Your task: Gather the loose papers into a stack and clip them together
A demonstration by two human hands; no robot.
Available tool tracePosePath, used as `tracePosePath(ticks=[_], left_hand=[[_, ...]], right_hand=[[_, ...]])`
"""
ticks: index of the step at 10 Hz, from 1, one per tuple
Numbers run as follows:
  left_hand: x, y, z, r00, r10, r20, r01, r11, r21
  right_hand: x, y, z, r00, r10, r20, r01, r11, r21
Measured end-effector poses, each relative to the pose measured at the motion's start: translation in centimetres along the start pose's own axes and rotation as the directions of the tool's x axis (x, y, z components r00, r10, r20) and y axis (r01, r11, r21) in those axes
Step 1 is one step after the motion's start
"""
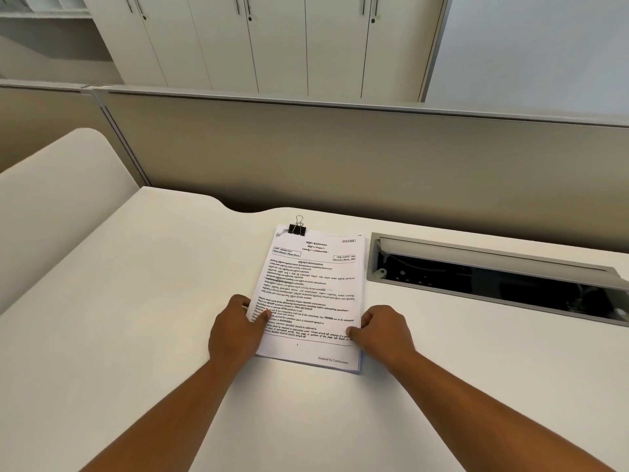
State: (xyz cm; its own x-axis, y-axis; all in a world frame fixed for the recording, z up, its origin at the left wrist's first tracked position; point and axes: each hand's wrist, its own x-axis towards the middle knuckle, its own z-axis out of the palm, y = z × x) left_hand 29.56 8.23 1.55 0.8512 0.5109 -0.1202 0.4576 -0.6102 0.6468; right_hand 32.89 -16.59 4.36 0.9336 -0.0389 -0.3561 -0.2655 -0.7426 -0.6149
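The left hand (235, 330) and right hand (384, 332) each pinched a lower side edge of the papers (313, 287), thumbs on top. The stack lay squared on the table (136, 301), a clip (297, 229) already on its far-left corner — only letting go seemed left.

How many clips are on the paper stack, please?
1. A black clip sits on the far left corner of the paper stack, which lies on the desk. Another clip under the pages would be hidden.
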Motion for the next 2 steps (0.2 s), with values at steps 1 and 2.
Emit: tracePosePath(ticks=[1, 2], left_hand=[[-0.46, 0.08, -0.24, 0.999, -0.037, -0.031, 0.036, 0.998, -0.050], [-1.06, 0.07, -0.08, 0.991, -0.002, -0.133, 0.006, 1.000, 0.027]], right_hand=[[-0.55, 0.15, 0.02, 0.999, -0.011, -0.047, 0.010, 1.000, -0.017], [-1.34, 0.74, 0.39, 0.993, -0.064, -0.104, 0.063, 0.998, -0.014]])
